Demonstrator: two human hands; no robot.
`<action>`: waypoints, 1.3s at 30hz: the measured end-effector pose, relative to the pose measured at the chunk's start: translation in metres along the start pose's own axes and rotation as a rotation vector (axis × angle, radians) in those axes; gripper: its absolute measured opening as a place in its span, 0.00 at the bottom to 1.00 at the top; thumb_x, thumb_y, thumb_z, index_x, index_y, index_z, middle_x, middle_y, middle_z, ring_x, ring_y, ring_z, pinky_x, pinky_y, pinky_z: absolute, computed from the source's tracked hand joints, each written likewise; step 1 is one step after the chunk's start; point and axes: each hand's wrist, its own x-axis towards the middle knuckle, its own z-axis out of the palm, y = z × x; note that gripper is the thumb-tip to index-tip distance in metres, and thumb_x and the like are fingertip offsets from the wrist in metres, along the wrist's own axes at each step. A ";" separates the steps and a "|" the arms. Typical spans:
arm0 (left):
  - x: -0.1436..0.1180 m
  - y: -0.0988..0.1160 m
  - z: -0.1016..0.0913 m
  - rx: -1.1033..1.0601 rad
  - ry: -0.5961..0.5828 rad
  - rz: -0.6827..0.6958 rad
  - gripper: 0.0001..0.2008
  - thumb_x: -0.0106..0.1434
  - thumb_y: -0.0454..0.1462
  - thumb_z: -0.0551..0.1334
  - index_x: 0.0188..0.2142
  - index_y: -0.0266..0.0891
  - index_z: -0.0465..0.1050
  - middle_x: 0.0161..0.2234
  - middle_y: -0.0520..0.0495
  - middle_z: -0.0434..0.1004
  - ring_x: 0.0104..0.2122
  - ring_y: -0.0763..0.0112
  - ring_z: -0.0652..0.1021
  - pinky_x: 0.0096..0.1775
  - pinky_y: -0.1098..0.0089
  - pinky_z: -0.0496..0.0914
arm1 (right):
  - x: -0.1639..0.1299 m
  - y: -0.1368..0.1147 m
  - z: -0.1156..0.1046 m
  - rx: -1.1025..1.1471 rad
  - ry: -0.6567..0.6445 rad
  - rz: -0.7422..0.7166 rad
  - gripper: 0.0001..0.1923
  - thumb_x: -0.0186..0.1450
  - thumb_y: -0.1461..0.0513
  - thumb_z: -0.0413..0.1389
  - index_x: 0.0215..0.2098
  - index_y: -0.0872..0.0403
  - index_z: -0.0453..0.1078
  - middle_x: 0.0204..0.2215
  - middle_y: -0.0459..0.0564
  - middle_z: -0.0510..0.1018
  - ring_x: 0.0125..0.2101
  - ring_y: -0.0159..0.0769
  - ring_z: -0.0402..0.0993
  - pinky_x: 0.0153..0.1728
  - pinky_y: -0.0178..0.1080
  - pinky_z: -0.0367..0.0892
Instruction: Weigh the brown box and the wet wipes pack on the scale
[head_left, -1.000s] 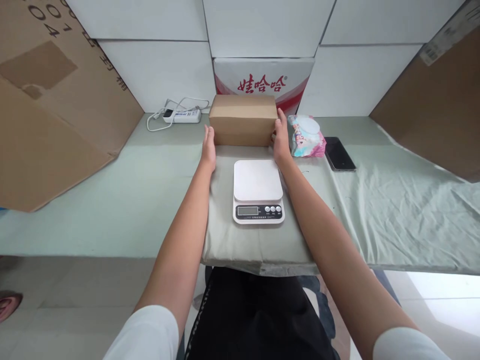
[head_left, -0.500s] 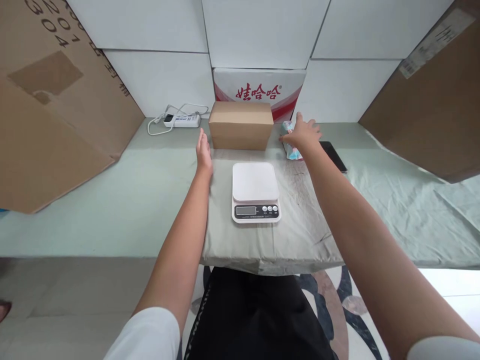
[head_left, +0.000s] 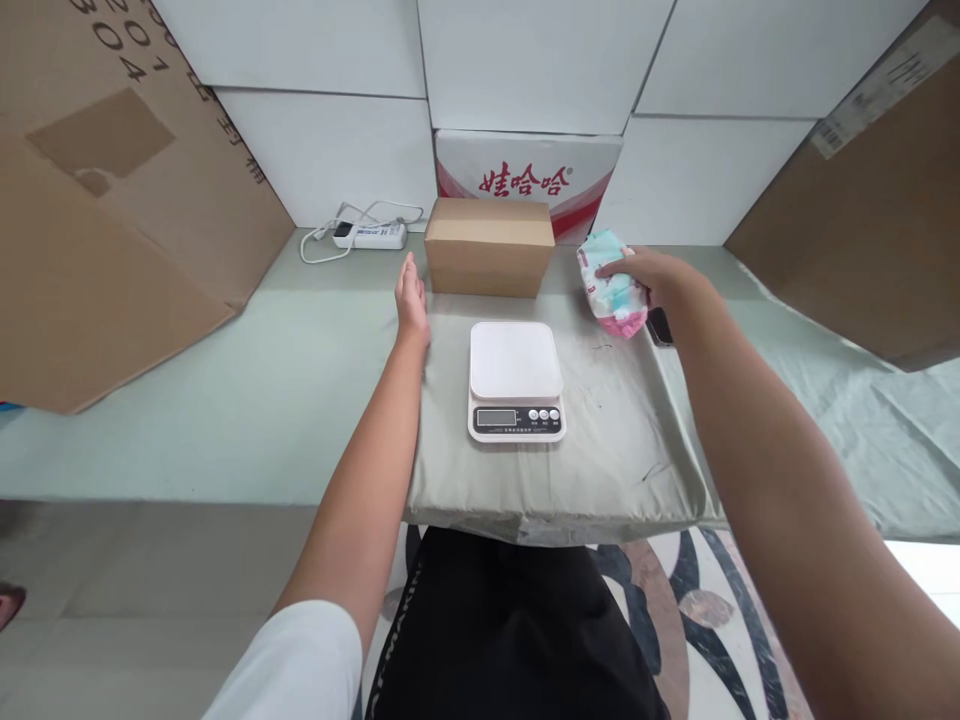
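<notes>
My right hand point(head_left: 646, 275) is closed on a soft pack of tissues point(head_left: 611, 285), white and pale blue with a pink end, held tilted at the right. The thumb lies across its printed face. My left hand point(head_left: 411, 297) rests on its edge on the cloth, fingers stretched out and nothing in it. It lies just left of a plain brown cardboard box point(head_left: 487, 265). Between my arms sits a white kitchen scale point(head_left: 516, 365) with a bare platform; its display looks blank. A black phone point(head_left: 659, 328) is partly hidden behind my right hand and wrist.
A white power strip point(head_left: 370, 237) with a looped cable lies at the back left. Behind the brown box stands a white and red carton point(head_left: 529, 165) against white panels. Large cardboard sheets point(head_left: 112, 240) flank the pale green cloth point(head_left: 225, 420) on both sides.
My right hand has come down on the tissue pack, gripped it and turned it, shifting it slightly to the right. The left hand stays in place beside the box; the view shifted slightly.
</notes>
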 end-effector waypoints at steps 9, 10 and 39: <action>-0.009 0.005 0.003 0.022 0.037 0.028 0.38 0.75 0.61 0.51 0.77 0.47 0.59 0.82 0.50 0.50 0.81 0.63 0.49 0.79 0.64 0.48 | -0.101 -0.041 -0.020 0.139 -0.436 -0.159 0.48 0.55 0.62 0.73 0.71 0.40 0.66 0.61 0.55 0.80 0.53 0.56 0.81 0.47 0.55 0.81; -0.011 0.007 0.004 0.023 0.039 0.025 0.37 0.77 0.59 0.51 0.77 0.46 0.58 0.82 0.49 0.50 0.81 0.64 0.49 0.78 0.64 0.49 | -0.109 -0.047 -0.013 0.119 -0.486 -0.216 0.49 0.55 0.62 0.73 0.73 0.40 0.64 0.63 0.56 0.79 0.56 0.58 0.79 0.50 0.58 0.80; -0.016 0.008 0.003 -0.022 -0.013 0.019 0.33 0.76 0.58 0.51 0.75 0.53 0.63 0.81 0.54 0.53 0.81 0.65 0.51 0.78 0.62 0.51 | -0.134 -0.065 0.049 -0.601 -0.778 -0.947 0.48 0.65 0.47 0.68 0.79 0.34 0.56 0.65 0.58 0.68 0.59 0.59 0.72 0.59 0.61 0.71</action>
